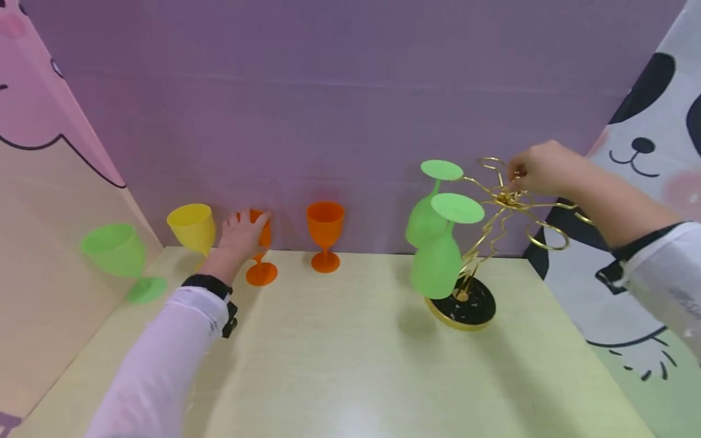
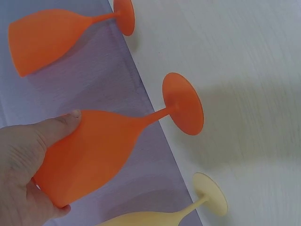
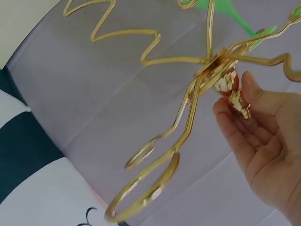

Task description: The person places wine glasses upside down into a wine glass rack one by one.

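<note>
My left hand (image 1: pixel 238 238) grips an orange goblet (image 2: pixel 96 150) around its bowl, thumb on one side and fingers on the other. That goblet is upright, its round foot close over or on the tabletop. With the right hand (image 1: pixel 550 167) I pinch the textured knob (image 3: pixel 239 103) on top of a gold wire glass rack (image 1: pixel 490 234). The rack has several looped arms and leans above its round black base (image 1: pixel 465 307). Two green goblets hang upside down from its left side, a nearer one (image 1: pixel 438 267) and a farther one (image 1: pixel 424 222).
A second orange goblet (image 1: pixel 325 223) stands right of the left hand. To its left stand a yellow goblet (image 1: pixel 191 226) and a green goblet (image 1: pixel 116 250). A purple backdrop (image 1: pixel 350 121) closes the pale table (image 1: pixel 328 353) behind; printed panels flank it.
</note>
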`<state>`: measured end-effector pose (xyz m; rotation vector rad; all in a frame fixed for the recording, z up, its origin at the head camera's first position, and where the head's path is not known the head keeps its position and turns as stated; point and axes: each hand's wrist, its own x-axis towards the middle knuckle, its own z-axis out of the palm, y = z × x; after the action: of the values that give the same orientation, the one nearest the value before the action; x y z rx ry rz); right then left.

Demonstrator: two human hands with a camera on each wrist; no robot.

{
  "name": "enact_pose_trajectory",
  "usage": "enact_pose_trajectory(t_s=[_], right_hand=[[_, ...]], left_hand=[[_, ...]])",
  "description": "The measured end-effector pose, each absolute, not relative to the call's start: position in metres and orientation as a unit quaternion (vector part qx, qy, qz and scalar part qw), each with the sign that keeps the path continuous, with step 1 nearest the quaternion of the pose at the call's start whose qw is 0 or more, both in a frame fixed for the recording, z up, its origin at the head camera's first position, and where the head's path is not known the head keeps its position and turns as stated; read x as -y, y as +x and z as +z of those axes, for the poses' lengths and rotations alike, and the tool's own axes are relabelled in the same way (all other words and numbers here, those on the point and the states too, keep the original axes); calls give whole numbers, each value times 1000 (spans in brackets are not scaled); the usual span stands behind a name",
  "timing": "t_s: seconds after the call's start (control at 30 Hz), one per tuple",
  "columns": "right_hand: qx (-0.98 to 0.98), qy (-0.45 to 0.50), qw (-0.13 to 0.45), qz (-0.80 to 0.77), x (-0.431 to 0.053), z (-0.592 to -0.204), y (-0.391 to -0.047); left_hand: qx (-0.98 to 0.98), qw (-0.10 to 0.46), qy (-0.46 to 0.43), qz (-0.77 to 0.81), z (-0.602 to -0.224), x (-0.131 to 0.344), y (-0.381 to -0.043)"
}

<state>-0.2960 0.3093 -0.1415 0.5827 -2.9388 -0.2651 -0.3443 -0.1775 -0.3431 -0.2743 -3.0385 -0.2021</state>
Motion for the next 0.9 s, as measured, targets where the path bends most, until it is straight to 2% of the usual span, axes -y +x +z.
enact_pose_trajectory(t_s=[0.63, 0.9], right_hand=[[992, 101, 37, -66, -297, -141, -289], [996, 64, 48, -50, -293, -141, -284]], left_hand=[[992, 44, -94, -68, -343, 174, -345], [991, 47, -94, -78, -344, 172, -347]])
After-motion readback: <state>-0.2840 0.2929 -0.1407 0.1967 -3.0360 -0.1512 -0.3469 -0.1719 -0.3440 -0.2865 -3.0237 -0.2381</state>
